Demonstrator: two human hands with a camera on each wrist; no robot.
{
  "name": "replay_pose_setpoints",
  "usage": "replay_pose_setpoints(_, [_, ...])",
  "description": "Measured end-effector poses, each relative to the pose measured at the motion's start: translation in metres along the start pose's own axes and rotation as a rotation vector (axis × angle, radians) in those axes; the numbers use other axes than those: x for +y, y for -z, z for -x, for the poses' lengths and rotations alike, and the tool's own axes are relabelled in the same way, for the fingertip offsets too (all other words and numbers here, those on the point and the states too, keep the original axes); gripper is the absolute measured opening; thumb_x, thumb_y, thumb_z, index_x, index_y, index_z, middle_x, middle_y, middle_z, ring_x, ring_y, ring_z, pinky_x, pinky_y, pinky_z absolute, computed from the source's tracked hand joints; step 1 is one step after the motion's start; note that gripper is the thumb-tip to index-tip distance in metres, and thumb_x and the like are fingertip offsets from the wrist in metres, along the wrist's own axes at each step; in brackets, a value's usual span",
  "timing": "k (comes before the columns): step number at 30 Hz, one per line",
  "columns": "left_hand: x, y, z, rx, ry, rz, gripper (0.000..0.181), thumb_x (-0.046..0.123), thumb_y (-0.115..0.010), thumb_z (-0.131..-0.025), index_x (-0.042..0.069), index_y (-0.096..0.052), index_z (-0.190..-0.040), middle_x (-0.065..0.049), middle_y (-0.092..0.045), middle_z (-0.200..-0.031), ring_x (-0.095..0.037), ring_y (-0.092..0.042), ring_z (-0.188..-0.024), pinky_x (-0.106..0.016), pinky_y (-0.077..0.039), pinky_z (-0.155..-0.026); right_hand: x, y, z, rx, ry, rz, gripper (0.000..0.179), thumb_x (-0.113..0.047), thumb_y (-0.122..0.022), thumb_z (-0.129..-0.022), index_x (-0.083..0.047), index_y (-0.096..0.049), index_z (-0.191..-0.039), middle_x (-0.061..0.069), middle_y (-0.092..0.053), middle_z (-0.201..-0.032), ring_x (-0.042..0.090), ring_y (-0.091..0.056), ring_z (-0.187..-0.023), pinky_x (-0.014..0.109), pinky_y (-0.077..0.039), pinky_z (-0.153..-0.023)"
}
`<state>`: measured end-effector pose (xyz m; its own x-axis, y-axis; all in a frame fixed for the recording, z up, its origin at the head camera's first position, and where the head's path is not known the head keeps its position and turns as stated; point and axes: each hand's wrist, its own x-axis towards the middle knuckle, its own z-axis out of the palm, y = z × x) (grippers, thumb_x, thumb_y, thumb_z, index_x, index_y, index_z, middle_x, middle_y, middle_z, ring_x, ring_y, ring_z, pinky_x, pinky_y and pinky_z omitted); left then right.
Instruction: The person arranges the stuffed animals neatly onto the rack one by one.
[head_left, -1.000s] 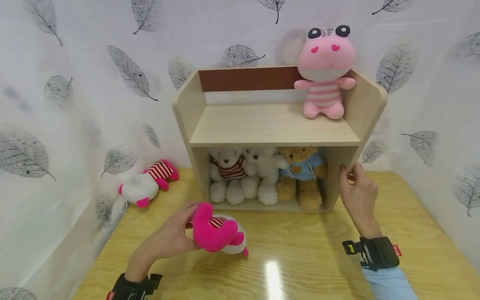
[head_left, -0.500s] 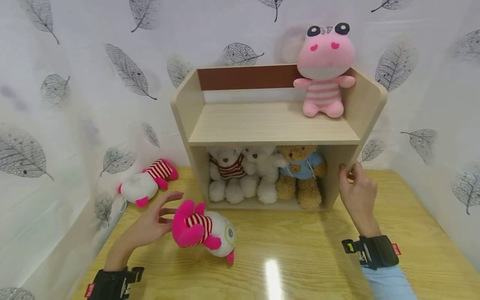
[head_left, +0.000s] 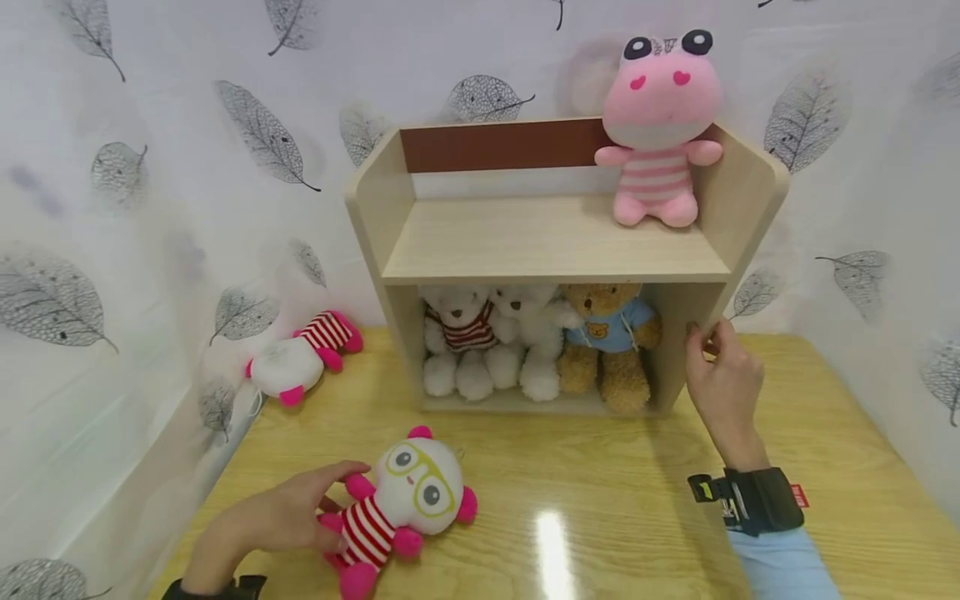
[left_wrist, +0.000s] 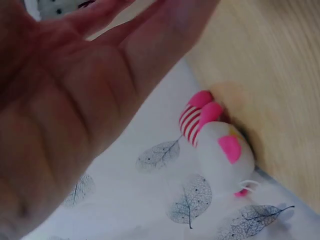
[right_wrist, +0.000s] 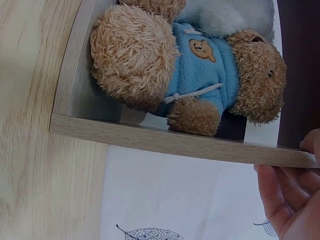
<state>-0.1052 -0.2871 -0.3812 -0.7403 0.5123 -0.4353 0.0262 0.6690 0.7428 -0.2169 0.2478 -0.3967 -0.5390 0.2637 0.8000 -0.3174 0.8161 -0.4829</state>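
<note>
A panda plush (head_left: pixel 367 533) with yellow glasses and a red-striped body lies face up at the table's front left. My left hand (head_left: pixel 277 517) holds it from the left, fingers by its arm and thumb at its lower body; the left wrist view shows my palm (left_wrist: pixel 75 100) but not that toy. My right hand (head_left: pixel 723 392) pinches the front edge of the wooden shelf's (head_left: pixel 555 242) right side panel. In the right wrist view, my fingers (right_wrist: pixel 280 200) lie on the outer face of that panel, with the brown bear (right_wrist: pixel 200 75) in the blue hoodie inside.
A pink plush (head_left: pixel 660 142) with big eyes sits on the upper shelf's right. Below are white bears (head_left: pixel 468 342), one in a striped top. Another pink-and-white plush (head_left: pixel 288 367) lies face down at the back left by the leaf-print sheet (head_left: pixel 165 208).
The panda plush has turned from feet toward the camera to face up and has come left and nearer. My left hand has moved left and down with it. My right hand stays on the shelf.
</note>
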Motion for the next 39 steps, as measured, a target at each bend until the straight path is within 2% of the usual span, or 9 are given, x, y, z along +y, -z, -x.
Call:
replay_pose_setpoints(3, [-0.003,-0.001,-0.015,0.102,-0.059,-0.131,0.074,0.011,-0.082,-0.081,0.002,-0.047,-0.146,-0.013,-0.065,-0.128,-0.025,-0.068,-0.107,-0.026,-0.054,-0.081,0.000,0.001,-0.001,-0.010,-0.003,0.009,0.018,-0.008,-0.064,-0.094,0.009,-0.067,-0.098,0.026,-0.075,-0.086,0.048,-0.073,-0.071,0.035,-0.043,-0.057])
replay_pose_setpoints(8, [0.001,0.001,-0.044,0.315,-0.160,-0.329,0.060,0.002,-0.080,-0.080,0.001,-0.057,-0.136,-0.009,-0.071,-0.113,-0.020,-0.069,-0.099,-0.030,-0.056,-0.080,0.000,0.001,-0.001,-0.020,0.001,0.001,0.019,-0.007,-0.064,-0.095,0.010,-0.067,-0.101,0.028,-0.075,-0.086,0.047,-0.073,-0.070,0.018,-0.038,-0.058])
replay_pose_setpoints(11, [0.008,0.003,-0.058,0.452,-0.192,-0.439,0.056,-0.004,-0.078,-0.079,0.001,-0.061,-0.132,-0.012,-0.071,-0.114,-0.024,-0.069,-0.101,-0.038,-0.057,-0.085,-0.001,0.001,0.000,-0.015,0.004,0.000,0.018,-0.007,-0.064,-0.094,0.009,-0.067,-0.099,0.027,-0.075,-0.086,0.047,-0.073,-0.069,0.018,-0.038,-0.057])
replay_pose_setpoints(13, [0.015,0.003,-0.062,0.494,-0.203,-0.480,0.054,-0.003,-0.077,-0.079,0.003,-0.062,-0.131,-0.014,-0.070,-0.119,-0.025,-0.068,-0.102,-0.043,-0.057,-0.088,-0.002,0.000,0.001,-0.018,0.009,-0.005,0.017,-0.007,-0.064,-0.094,0.009,-0.067,-0.098,0.027,-0.075,-0.086,0.047,-0.073,-0.069,0.020,-0.039,-0.056])
replay_pose_setpoints(19, [0.036,-0.003,-0.069,0.389,-0.169,-0.650,0.062,0.014,-0.086,-0.075,0.008,-0.064,-0.133,-0.012,-0.070,-0.117,-0.030,-0.069,-0.103,-0.052,-0.056,-0.088,-0.002,0.000,0.002,-0.012,-0.005,-0.019,0.018,-0.008,-0.065,-0.095,0.009,-0.067,-0.100,0.027,-0.075,-0.087,0.047,-0.073,-0.070,0.013,-0.036,-0.059])
replay_pose_setpoints(23, [0.042,-0.009,-0.080,0.396,-0.092,-0.796,0.053,0.014,-0.090,-0.071,0.013,-0.070,-0.120,-0.008,-0.072,-0.102,-0.028,-0.069,-0.094,-0.058,-0.054,-0.082,0.000,0.001,0.001,-0.014,-0.009,-0.004,0.019,-0.008,-0.065,-0.095,0.010,-0.067,-0.101,0.028,-0.074,-0.086,0.047,-0.073,-0.070,0.021,-0.040,-0.057])
replay_pose_setpoints(27, [0.047,-0.013,-0.087,0.381,-0.093,-0.868,0.043,0.009,-0.089,-0.068,0.013,-0.072,-0.108,-0.006,-0.073,-0.093,-0.029,-0.069,-0.092,-0.061,-0.052,-0.082,0.001,0.001,0.000,-0.022,0.005,-0.002,0.018,-0.007,-0.064,-0.095,0.010,-0.066,-0.101,0.029,-0.074,-0.086,0.047,-0.073,-0.069,0.024,-0.041,-0.056])
replay_pose_setpoints(34, [0.044,-0.007,-0.090,0.290,-0.126,-0.782,0.057,0.005,-0.090,-0.066,0.005,-0.070,-0.120,-0.009,-0.074,-0.102,-0.028,-0.069,-0.094,-0.046,-0.057,-0.089,-0.001,0.002,0.001,-0.010,0.010,-0.008,0.017,-0.005,-0.065,-0.094,0.010,-0.067,-0.100,0.028,-0.074,-0.086,0.047,-0.072,-0.068,0.016,-0.039,-0.058])
replay_pose_setpoints(39, [0.039,-0.006,-0.097,0.307,-0.162,-0.750,0.051,0.000,-0.085,-0.067,0.004,-0.070,-0.115,-0.006,-0.073,-0.097,-0.023,-0.068,-0.089,-0.041,-0.057,-0.083,0.000,0.003,0.002,-0.002,0.026,0.005,0.017,-0.006,-0.064,-0.094,0.010,-0.066,-0.097,0.028,-0.074,-0.084,0.047,-0.072,-0.067,0.033,-0.046,-0.055])
